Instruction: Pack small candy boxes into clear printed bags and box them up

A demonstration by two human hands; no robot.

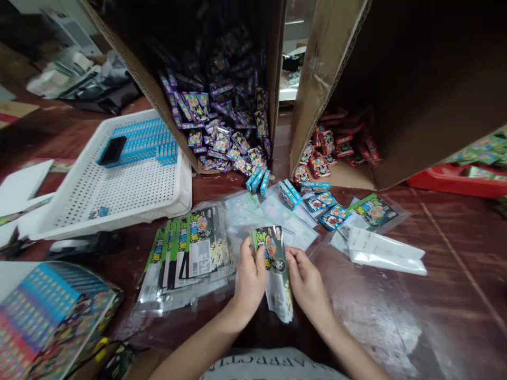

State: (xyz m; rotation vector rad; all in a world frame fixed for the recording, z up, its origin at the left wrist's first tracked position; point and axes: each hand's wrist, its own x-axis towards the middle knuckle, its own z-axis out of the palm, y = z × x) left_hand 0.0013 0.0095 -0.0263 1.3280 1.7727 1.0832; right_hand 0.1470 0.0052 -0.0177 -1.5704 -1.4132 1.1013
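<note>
Between my two hands is a printed plastic packaging bag (275,253), black and green at the top, its lower part clear and bent toward me. My left hand (250,274) grips its left edge, thumb on the front. On the right edge, my right hand (304,274) pinches the bag with thumb and fingers. Just beyond it lie loose clear sleeves (291,216) and several small blue boxes (335,217). To the left, a fanned stack of similar printed bags (190,253) rests on the table.
A tipped cardboard box of purple packets (222,140) stands ahead, and another with red packets (327,142) is beside it. At left sits a white perforated tray (134,184) with blue boxes and a black phone (112,150). A folded clear plastic bag (386,253) lies right.
</note>
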